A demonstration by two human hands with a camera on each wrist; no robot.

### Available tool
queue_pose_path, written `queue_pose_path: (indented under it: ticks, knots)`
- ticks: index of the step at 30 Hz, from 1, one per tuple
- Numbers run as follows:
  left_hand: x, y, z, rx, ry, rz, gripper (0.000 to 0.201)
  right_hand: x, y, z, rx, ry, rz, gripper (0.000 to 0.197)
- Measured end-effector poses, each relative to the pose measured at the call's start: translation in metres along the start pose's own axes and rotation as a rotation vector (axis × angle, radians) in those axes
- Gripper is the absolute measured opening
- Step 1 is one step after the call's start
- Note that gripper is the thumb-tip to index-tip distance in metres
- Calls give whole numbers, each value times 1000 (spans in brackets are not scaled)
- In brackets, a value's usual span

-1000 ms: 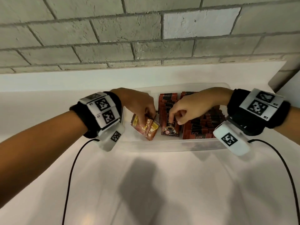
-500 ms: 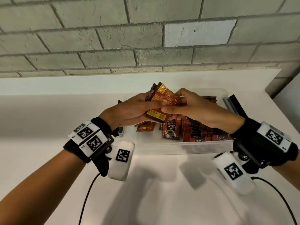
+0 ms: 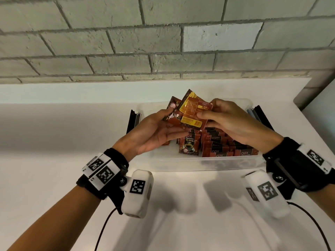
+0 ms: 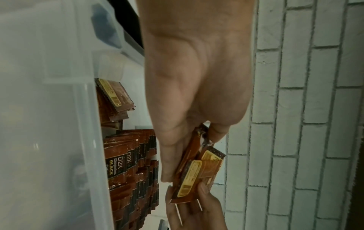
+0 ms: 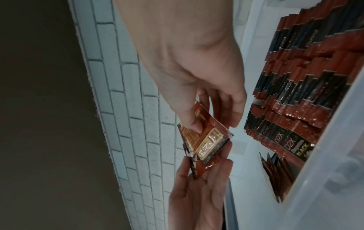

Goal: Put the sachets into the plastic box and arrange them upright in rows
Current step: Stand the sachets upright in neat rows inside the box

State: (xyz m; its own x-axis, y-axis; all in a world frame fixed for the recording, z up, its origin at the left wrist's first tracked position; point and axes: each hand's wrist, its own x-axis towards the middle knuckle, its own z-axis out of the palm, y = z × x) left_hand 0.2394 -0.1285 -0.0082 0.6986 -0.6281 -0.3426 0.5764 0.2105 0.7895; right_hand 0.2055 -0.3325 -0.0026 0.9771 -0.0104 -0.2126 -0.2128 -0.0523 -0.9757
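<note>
A small bundle of coffee sachets (image 3: 188, 113) is held above the clear plastic box (image 3: 199, 163), which stands on the white desk (image 3: 54, 142) against the brick wall (image 3: 163, 42). The left hand (image 3: 154, 131) is cupped under the bundle, its thumb pressed on the sachets' left edge; the right hand (image 3: 230, 120) pinches the right edge between thumb and fingers (image 3: 217, 104). Both sets of fingers are thus clamped on the same bundle, as both wrist views confirm (image 4: 199, 169) (image 5: 206, 137).

The sachets in hand are fanned and skewed, with corners pointing different ways. The step appears to be the squaring of this bundle before it is set down. It is best done by letting the edges be tapped level between the two palms, with the printed faces turned the same way as the standing rows of sachets (image 3: 226, 144) already packed in the right part of the box. A front sachet marked "Black Coffee" (image 3: 189, 144) stands beside them, and a few loose sachets (image 4: 116, 99) lie tilted in the left part of the box.

The bundle should be lowered as one block into the free space on the left, with a firm pinch kept until the bottom edges are seated, since the glossy wrappers are likely to slide apart.
</note>
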Motion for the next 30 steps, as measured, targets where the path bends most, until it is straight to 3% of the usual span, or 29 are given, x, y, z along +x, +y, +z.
queue_pose_path:
  ticks: [5,7,10,14,21,25,30]
  knots:
    - [2,-2,-3,30,116,66,20,-6,-9,-6,84,32,-35,20]
    - [2,-3,-3,46,175,86,17,-12,-11,-8,-4,145,-195,15]
    - [3,-5,-3,41,181,109,18,-22,-13,-4,-479,338,-563,20]
    - [2,-10,5,-82,115,136,26,-20,6,10,-1044,250,-849,26]
    - [-4,-12,7,-164,39,121,32,-15,23,12,-1047,112,-924,26]
    - [-2,-17,7,-93,51,155,19,-13,16,6,-999,13,-890,19]
    - [2,-20,3,-96,77,190,18,-10,9,-8,-821,-102,-753,55]
